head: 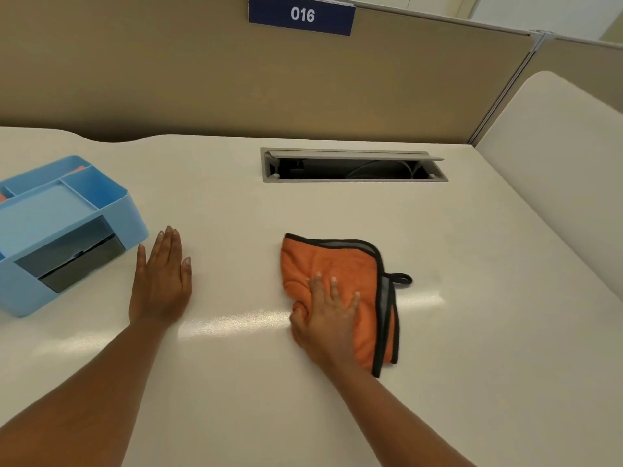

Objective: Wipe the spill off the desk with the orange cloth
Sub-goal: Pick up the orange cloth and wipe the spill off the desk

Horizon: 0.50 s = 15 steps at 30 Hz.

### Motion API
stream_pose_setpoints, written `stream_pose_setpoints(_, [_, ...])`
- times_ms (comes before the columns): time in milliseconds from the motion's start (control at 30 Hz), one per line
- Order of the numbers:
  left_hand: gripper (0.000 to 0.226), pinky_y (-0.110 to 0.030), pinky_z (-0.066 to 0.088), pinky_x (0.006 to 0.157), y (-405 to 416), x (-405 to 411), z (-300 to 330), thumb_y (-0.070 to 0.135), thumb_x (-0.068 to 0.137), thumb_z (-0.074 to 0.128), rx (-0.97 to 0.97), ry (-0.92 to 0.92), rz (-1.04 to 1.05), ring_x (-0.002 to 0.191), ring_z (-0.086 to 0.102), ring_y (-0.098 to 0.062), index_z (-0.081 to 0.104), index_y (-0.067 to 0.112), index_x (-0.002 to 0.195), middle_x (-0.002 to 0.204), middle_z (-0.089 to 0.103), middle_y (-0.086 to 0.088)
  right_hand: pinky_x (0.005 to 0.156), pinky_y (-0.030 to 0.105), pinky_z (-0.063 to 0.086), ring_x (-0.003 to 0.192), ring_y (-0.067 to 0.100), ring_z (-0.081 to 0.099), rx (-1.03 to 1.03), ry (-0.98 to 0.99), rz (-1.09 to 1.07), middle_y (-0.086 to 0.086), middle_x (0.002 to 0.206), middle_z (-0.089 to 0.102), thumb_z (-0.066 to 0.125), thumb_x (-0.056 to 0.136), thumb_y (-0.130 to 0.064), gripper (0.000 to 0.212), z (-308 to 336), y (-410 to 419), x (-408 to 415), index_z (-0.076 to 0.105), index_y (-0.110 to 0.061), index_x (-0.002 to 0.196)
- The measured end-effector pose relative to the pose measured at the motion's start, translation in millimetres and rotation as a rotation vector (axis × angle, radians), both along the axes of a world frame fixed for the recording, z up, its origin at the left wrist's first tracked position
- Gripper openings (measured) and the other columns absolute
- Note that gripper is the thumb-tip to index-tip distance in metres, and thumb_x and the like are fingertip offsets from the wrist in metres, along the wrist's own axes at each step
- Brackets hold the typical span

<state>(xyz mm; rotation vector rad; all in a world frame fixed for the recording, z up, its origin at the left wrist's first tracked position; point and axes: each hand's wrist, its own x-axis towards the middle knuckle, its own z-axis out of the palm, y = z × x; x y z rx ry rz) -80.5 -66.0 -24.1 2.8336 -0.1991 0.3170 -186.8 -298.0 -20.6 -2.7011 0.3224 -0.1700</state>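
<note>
Head view, looking down on a cream desk (337, 416) backed by a tan partition (135, 69). Orange cloth (340, 264) lies folded at centre-right of the frame, flat on the desk top, dark grey binding along its upper and right edges and a small black hanging loop (401, 278) sticking out to the right. Right hand (328, 318) is pressed palm-down on the cloth's lower left part, fingers spread over the orange pile, thumb side bunching a fold of fabric at the left edge; a loose press with some cloth gathered, not a full fist. Left hand (161, 281) lies flat on bare desk at centre-left, fingers straight and together, holding nothing. No liquid can be made out on the surface; only pale glare bands run across the desk between and beyond the hands. Blue desk organiser (67, 227) sits at the left edge of the frame, just beside the left hand's fingertips, apart from them. Open cable tray (354, 168) set into the desk, upper centre, lid raised, a cable visible inside. Blue sign (301, 15) reading 016 on the partition, top centre
</note>
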Motion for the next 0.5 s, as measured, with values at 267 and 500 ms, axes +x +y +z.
stream_pose_setpoints(267, [0.062,-0.043,0.003,0.117,0,1,1,0.031,0.088,0.013,-0.005,0.009,0.002,0.143,0.017,-0.027,0.015,0.002,0.143,0.153,0.022,-0.017,0.095,0.042,0.048,0.105,0.018,0.066,-0.038,-0.236,0.235,0.007,0.107,0.072,0.067,0.064,-0.022,0.043,7,69,-6,0.066,-0.010,0.106])
stream_pose_setpoints(500, [0.061,-0.042,0.002,0.117,2,1,1,0.030,0.089,0.012,-0.026,0.009,0.009,0.143,0.016,-0.025,0.014,0.004,0.143,0.153,0.021,-0.015,0.070,0.029,0.049,0.073,0.014,0.062,0.820,-0.153,0.149,0.001,0.080,0.070,0.041,0.080,-0.020,0.028,50,51,9,0.066,-0.017,0.093])
